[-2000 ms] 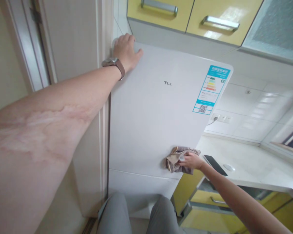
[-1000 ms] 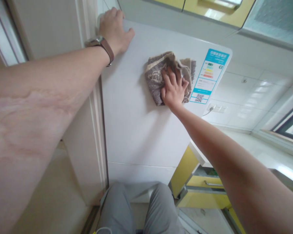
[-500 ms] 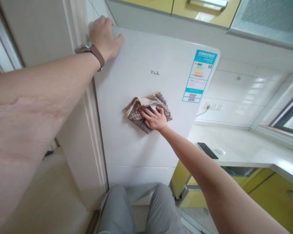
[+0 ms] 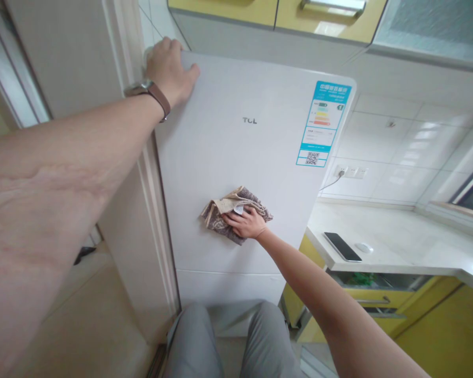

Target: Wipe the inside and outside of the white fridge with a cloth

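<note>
Right hand holding a cloth against the fridge.
Spread fingers pin the cloth to the upper door, below the logo; its folds look loose, so it could bunch or slip out if the pressure eased. The left hand lies over the top left corner; whether it grips or merely rests, I cannot tell. A stroke up and right might snag the sticker, lifting an edge.

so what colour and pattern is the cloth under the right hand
Greyish brown with beige patterning; the cloth shows best in the head view.
</note>
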Tool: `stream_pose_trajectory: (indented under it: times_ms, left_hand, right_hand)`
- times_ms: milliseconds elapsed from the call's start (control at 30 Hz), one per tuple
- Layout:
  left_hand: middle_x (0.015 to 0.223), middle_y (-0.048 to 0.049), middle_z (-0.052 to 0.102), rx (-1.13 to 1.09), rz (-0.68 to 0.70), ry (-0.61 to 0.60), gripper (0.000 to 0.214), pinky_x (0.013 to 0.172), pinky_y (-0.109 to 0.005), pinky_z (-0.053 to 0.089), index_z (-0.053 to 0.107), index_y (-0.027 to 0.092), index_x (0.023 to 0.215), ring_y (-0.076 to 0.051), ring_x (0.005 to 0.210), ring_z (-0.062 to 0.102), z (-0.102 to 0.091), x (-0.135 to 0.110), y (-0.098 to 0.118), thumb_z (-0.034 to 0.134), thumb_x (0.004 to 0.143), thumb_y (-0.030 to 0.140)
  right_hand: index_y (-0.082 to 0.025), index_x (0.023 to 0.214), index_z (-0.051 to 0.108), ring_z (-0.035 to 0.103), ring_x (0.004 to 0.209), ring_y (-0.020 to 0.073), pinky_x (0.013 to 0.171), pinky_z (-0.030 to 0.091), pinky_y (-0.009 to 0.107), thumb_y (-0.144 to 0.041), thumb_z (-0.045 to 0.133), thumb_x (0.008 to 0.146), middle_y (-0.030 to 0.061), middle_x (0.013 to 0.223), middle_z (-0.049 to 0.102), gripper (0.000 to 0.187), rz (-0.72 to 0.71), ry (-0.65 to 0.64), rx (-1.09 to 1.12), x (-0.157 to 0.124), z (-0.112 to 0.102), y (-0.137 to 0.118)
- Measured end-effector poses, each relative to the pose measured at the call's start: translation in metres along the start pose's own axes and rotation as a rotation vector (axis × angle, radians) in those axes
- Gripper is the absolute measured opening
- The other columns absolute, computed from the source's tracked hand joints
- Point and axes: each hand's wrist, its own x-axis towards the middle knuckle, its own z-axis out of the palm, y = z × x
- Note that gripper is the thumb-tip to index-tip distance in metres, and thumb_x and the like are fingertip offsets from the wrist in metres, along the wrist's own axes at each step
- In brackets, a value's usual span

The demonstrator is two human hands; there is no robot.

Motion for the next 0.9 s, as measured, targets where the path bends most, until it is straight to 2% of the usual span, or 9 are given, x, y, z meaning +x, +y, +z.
stream_pose_trajectory:
  times_ms: [133, 367, 533, 700, 800, 900]
  left_hand:
    - [0.148, -0.0140, 0.054, -0.015, 0.014, 0.025, 0.047, 0.121, -0.046, 0.031, 0.055, 0.007, 0.141, -0.031, 0.141, 0.045, -0.001, 0.001, 0.000, 0.051, 0.103, 0.034]
    - [0.147, -0.0142, 0.054, -0.036, 0.026, 0.042, 0.042, 0.120, -0.047, 0.029, 0.056, 0.009, 0.137, -0.031, 0.141, 0.045, 0.005, 0.005, -0.004, 0.054, 0.104, 0.034]
    - [0.143, -0.0164, 0.057, -0.010, 0.057, 0.090, 0.040, 0.117, -0.047, 0.031, 0.058, 0.010, 0.134, -0.032, 0.138, 0.048, 0.009, 0.006, -0.008, 0.056, 0.102, 0.033]
    - [0.138, -0.0144, 0.061, -0.050, 0.066, 0.122, 0.036, 0.116, -0.045, 0.031, 0.060, 0.018, 0.127, -0.031, 0.135, 0.050, 0.007, 0.002, -0.010, 0.057, 0.095, 0.033]
    - [0.141, -0.0103, 0.060, -0.125, 0.064, 0.096, 0.041, 0.118, -0.044, 0.027, 0.061, 0.028, 0.128, -0.029, 0.136, 0.047, 0.007, 0.001, -0.012, 0.051, 0.092, 0.044]
    - [0.142, -0.0051, 0.060, -0.172, 0.055, 0.072, 0.049, 0.119, -0.044, 0.024, 0.061, 0.034, 0.130, -0.028, 0.136, 0.044, 0.006, 0.001, -0.012, 0.045, 0.088, 0.055]
  right_hand:
    - [-0.028, 0.156, 0.051, 0.059, 0.110, 0.0236, 0.101, 0.034, 0.041, -0.031, 0.050, 0.104, 0.0072, 0.137, 0.070, 0.052, -0.075, -0.020, 0.047, -0.013, 0.015, -0.015]
    - [-0.029, 0.147, 0.060, 0.062, 0.108, 0.0208, 0.099, 0.039, 0.038, -0.027, 0.054, 0.103, 0.0060, 0.137, 0.070, 0.045, -0.181, -0.081, 0.133, -0.038, 0.045, -0.042]
    - [-0.026, 0.136, 0.067, 0.063, 0.113, 0.0189, 0.093, 0.043, 0.035, -0.026, 0.052, 0.104, 0.0056, 0.134, 0.072, 0.035, -0.303, -0.119, 0.183, -0.067, 0.083, -0.073]
    - [-0.025, 0.129, 0.070, 0.065, 0.109, 0.0179, 0.080, 0.045, 0.032, -0.028, 0.060, 0.101, 0.0035, 0.131, 0.073, 0.030, -0.385, -0.148, 0.224, -0.088, 0.124, -0.103]
    - [-0.026, 0.126, 0.071, 0.063, 0.114, 0.0177, 0.080, 0.046, 0.034, -0.026, 0.062, 0.099, 0.0009, 0.135, 0.071, 0.028, -0.450, -0.149, 0.194, -0.083, 0.122, -0.103]
    - [-0.031, 0.121, 0.073, 0.060, 0.121, 0.0168, 0.084, 0.045, 0.035, -0.022, 0.057, 0.101, -0.0030, 0.137, 0.069, 0.027, -0.565, -0.161, 0.134, -0.063, 0.094, -0.086]
